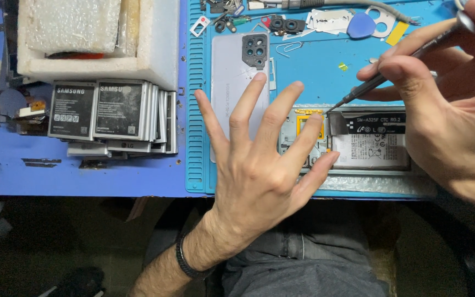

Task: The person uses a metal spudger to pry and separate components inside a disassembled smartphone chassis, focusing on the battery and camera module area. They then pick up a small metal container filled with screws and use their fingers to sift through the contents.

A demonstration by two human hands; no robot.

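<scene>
Head view, looking down. Right hand (446,104): fingers (399,71) clamped on a screwdriver (408,60), whose long axis slants down and to the left; its tip meets the upper edge of the opened phone (353,143), beside the yellow patch. Left hand (259,165): fingers (303,137) spread apart, fingertips resting on the phone's left part, holding nothing. Phone lies lengthwise, left to right, on the blue mat (196,110). A detached back cover (235,71) lies to the left; batteries (111,115) are stacked on the tabletop (6,165).
</scene>
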